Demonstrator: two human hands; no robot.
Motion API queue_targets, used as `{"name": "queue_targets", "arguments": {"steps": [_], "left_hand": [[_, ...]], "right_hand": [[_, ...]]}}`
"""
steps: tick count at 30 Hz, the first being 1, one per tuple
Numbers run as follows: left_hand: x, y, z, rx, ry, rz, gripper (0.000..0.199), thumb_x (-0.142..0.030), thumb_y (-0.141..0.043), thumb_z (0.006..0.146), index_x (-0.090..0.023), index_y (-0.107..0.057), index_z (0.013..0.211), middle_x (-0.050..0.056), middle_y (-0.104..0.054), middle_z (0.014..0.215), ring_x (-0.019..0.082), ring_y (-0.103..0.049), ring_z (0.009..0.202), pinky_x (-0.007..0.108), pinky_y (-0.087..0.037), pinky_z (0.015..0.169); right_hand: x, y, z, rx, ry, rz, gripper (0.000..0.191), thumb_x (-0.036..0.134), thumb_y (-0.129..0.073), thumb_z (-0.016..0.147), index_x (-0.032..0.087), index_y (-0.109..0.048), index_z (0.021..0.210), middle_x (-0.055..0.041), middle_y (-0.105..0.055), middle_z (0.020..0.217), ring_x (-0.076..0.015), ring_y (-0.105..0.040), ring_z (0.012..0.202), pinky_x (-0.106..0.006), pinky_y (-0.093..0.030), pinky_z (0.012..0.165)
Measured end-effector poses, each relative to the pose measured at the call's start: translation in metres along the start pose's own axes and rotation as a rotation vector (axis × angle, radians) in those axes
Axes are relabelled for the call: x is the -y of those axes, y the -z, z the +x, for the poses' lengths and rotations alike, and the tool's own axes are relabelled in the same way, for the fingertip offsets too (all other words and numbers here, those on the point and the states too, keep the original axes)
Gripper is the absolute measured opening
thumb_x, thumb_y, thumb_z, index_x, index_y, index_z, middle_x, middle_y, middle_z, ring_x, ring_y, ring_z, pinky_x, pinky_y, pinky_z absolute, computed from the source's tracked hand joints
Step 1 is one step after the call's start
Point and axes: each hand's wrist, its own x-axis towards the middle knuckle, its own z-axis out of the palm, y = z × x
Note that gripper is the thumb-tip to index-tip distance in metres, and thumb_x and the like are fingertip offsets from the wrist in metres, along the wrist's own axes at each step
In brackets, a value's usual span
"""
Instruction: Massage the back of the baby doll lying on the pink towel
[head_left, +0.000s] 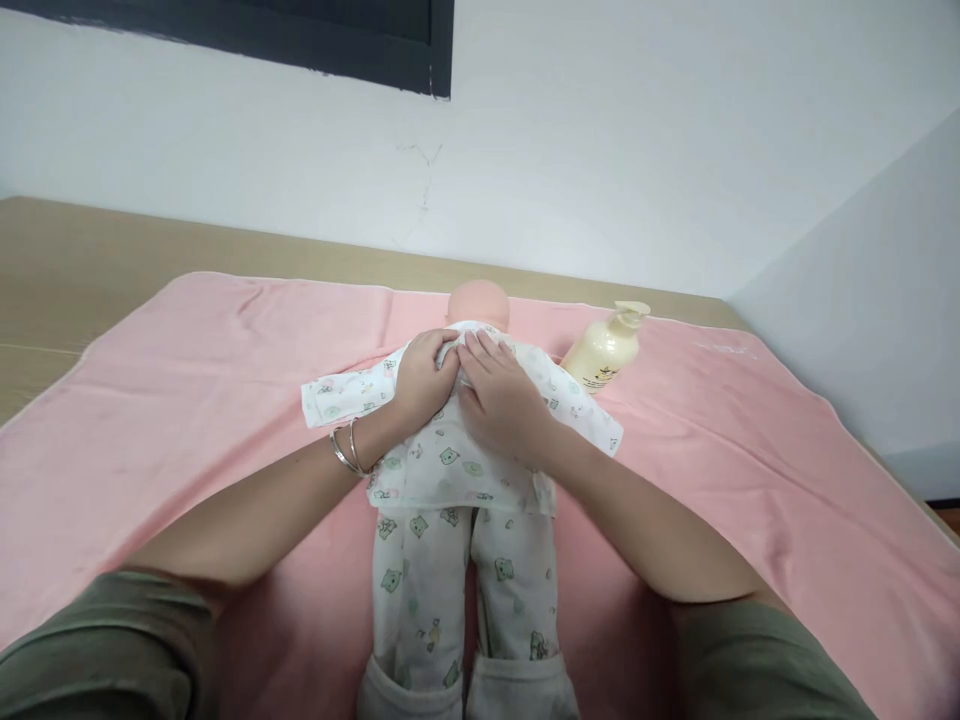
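A baby doll lies on a pink cloth, its bald head (478,303) at the far end and its face out of sight. It wears a white printed top (450,465) and matching trousers (427,580). My left hand (426,378) lies on the upper back of the top, left of the middle, with fingers toward the collar. Beside it, my right hand (499,390) rests flat on the upper back, fingers stretched out. The hands are very close together near the collar. Neither holds anything. Two bracelets (349,448) circle my left wrist.
A cream pump bottle (606,348) stands tilted-looking right of the doll's shoulder. The pink cloth (720,470) covers most of the wooden surface (112,245), with folds on both sides. A white wall (562,150) rises behind.
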Motion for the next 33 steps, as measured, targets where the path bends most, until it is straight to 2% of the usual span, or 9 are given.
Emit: {"name": "queue_targets", "arguments": {"steps": [6,10,15,17,21,24,27,30,33], "left_hand": [[-0.003,0.001,0.001,0.008,0.018,0.023,0.033,-0.024,-0.047,0.083,-0.016,-0.068,0.107,0.009,-0.075,0.113,0.023,-0.067,0.110,0.040,-0.052,0.104],[-0.003,-0.001,0.002,0.003,0.023,0.020,0.032,-0.023,-0.048,0.081,-0.016,-0.068,0.106,0.009,-0.075,0.112,0.024,-0.067,0.110,0.040,-0.051,0.104],[-0.001,-0.001,0.001,0.005,0.033,-0.003,0.032,-0.027,-0.048,0.083,-0.016,-0.068,0.106,0.009,-0.076,0.112,0.024,-0.068,0.108,0.040,-0.052,0.102],[-0.001,0.000,0.001,0.009,0.033,0.004,0.032,-0.027,-0.047,0.084,-0.016,-0.068,0.106,0.009,-0.075,0.111,0.023,-0.067,0.108,0.040,-0.052,0.102],[-0.007,0.002,0.003,0.049,0.040,0.047,0.032,-0.024,-0.046,0.085,-0.015,-0.067,0.108,0.010,-0.074,0.113,0.024,-0.067,0.110,0.040,-0.051,0.104],[-0.014,0.004,0.001,0.077,0.050,0.101,0.033,-0.023,-0.046,0.086,-0.016,-0.067,0.111,0.011,-0.073,0.116,0.026,-0.065,0.113,0.043,-0.051,0.106],[-0.022,0.004,-0.004,0.091,0.014,0.154,0.034,-0.021,-0.046,0.085,-0.016,-0.066,0.113,0.012,-0.072,0.118,0.029,-0.064,0.115,0.047,-0.049,0.108],[-0.027,0.003,-0.008,0.101,-0.032,0.153,0.038,-0.019,-0.048,0.082,-0.014,-0.065,0.116,0.013,-0.070,0.123,0.028,-0.062,0.120,0.047,-0.047,0.112],[-0.026,0.004,-0.003,0.142,0.016,0.158,0.042,-0.022,-0.050,0.080,-0.014,-0.064,0.119,0.013,-0.069,0.127,0.029,-0.061,0.122,0.047,-0.046,0.113]], "right_hand": [[-0.042,0.007,0.026,0.062,-0.251,0.043,0.065,0.034,-0.034,0.102,-0.001,-0.031,0.157,-0.0215,-0.024,0.166,-0.0355,-0.026,0.156,-0.056,-0.023,0.127],[-0.015,0.004,0.008,-0.021,-0.255,-0.074,0.060,0.028,-0.030,0.102,-0.006,-0.039,0.151,-0.0268,-0.040,0.157,-0.0373,-0.035,0.151,-0.055,-0.028,0.125],[0.015,-0.004,-0.010,-0.066,-0.036,-0.062,0.059,0.023,-0.032,0.099,0.001,-0.040,0.153,-0.0199,-0.035,0.162,-0.0314,-0.026,0.156,-0.051,-0.022,0.130],[0.006,-0.003,-0.003,-0.039,-0.045,-0.005,0.060,0.022,-0.033,0.097,0.002,-0.039,0.153,-0.0179,-0.035,0.163,-0.0292,-0.026,0.156,-0.051,-0.021,0.130],[-0.032,0.006,0.019,-0.002,-0.210,0.074,0.058,0.027,-0.034,0.097,-0.001,-0.045,0.147,-0.0232,-0.041,0.158,-0.0328,-0.035,0.151,-0.052,-0.028,0.125],[-0.049,0.017,0.028,0.048,-0.333,0.112,0.047,0.033,-0.032,0.100,0.007,-0.060,0.129,-0.0205,-0.062,0.138,-0.0332,-0.056,0.129,-0.050,-0.040,0.115],[-0.047,0.022,0.028,0.085,-0.403,0.062,0.042,0.030,-0.028,0.102,0.012,-0.064,0.115,-0.0174,-0.070,0.121,-0.0302,-0.063,0.113,-0.047,-0.043,0.109],[-0.031,0.018,0.020,0.065,-0.321,-0.084,0.044,0.022,-0.026,0.101,0.005,-0.061,0.122,-0.0228,-0.064,0.130,-0.0323,-0.058,0.122,-0.049,-0.041,0.111],[-0.008,0.011,0.003,0.029,-0.149,-0.163,0.049,0.018,-0.027,0.100,-0.003,-0.052,0.137,-0.0278,-0.055,0.141,-0.0357,-0.050,0.135,-0.051,-0.039,0.114]]}}
